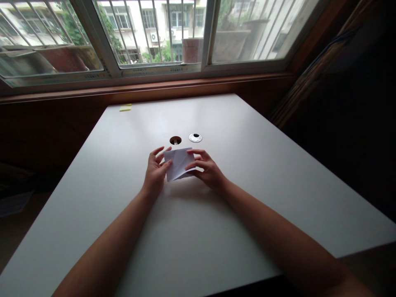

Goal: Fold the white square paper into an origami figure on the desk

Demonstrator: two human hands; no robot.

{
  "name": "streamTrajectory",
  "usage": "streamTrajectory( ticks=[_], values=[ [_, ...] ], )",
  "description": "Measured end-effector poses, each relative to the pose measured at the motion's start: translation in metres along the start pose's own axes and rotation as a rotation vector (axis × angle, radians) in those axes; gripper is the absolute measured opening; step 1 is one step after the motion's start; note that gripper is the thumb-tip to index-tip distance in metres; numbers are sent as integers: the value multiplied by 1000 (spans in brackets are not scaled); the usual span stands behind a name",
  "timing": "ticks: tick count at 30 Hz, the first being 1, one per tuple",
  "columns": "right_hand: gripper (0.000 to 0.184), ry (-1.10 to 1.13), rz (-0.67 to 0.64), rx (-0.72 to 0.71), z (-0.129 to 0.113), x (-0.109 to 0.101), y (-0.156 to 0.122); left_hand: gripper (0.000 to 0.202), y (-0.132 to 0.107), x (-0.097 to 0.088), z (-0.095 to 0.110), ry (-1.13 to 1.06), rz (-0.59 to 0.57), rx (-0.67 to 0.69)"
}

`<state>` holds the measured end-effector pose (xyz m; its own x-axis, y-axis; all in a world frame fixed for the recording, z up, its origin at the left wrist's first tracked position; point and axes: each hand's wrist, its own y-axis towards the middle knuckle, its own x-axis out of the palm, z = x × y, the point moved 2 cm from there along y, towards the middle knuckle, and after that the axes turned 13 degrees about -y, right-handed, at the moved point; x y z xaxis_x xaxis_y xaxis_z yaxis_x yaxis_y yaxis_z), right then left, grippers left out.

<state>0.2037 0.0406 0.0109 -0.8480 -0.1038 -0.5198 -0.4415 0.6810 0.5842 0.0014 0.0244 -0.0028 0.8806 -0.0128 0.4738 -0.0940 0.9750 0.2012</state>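
Place: a home or a small office, can't tell which
Table [192, 231]: big and white, with a round hole [175, 140] in its top
Window [209, 37]: bars [168, 24] and big pots [192, 50] outside
Building [161, 16]: across the way, with windows too

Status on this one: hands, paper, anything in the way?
Left hand and right hand both holding paper. Paper folded, lower edge parted. Hole and disc just beyond, neither seems in the way.

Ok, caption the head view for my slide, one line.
Bare left hand and right hand hold a folded white paper sheet over a smooth white table by a barred glass window.
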Motion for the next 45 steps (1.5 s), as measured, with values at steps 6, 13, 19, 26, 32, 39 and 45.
streamTrajectory(
  ticks=[6,13,19,26,32,39,45],
  values=[
    [6,-42,145,67,-1,-6,-1,56,-2,2,1,-49,-24,-90],
    [11,-137,286,103,-8,-14,1,43,-8,7,6,-78,-114,-92],
    [14,-196,308,89,-10,-15,1,32,-10,8,6,-76,-189,-21],
    [15,-180,290,88,-10,-15,1,25,-9,7,3,-17,-161,-2],
    [18,-169,275,75,-12,-16,1,28,-6,6,0,-22,-120,0],
    [23,-198,283,63,-13,-15,-1,39,-3,3,-1,-56,-87,-33],
    [19,-196,266,2,-18,-16,-2,43,-2,3,-2,-101,-41,-46]
  ],
)
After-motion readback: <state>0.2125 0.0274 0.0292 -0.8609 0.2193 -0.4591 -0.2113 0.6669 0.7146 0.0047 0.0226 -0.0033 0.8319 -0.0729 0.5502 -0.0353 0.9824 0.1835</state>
